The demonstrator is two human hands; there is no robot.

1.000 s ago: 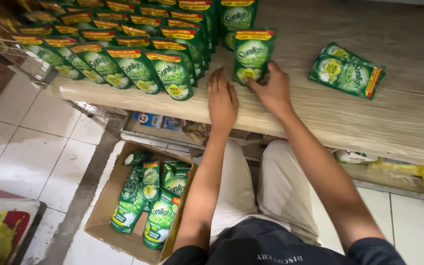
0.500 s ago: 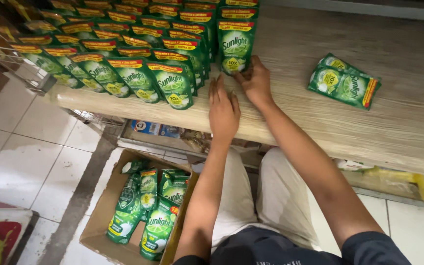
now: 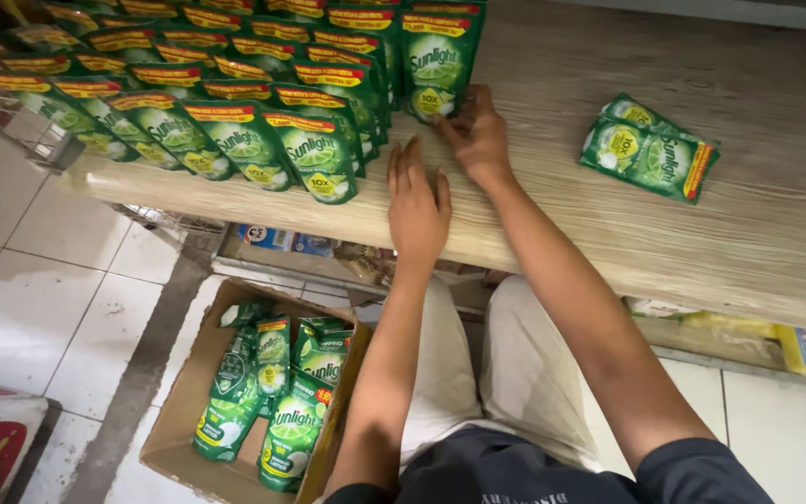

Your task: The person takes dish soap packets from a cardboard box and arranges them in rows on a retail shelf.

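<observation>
Pouch (image 3: 437, 58) pushed into row, box (image 3: 184, 392) w/ pouches (image 3: 272, 401)

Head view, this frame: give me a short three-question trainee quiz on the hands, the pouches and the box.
1. True or false: the left hand lies flat on the wooden shelf and holds nothing.
2. What does the right hand touch?
A. the lower edge of the upright green pouch at the end of the rows
B. the loose pouches lying flat further right
C. the cardboard box on the floor
3. Fill in: the cardboard box below the shelf holds more green ____.

Key: 1 true; 2 A; 3 pouches.
</observation>
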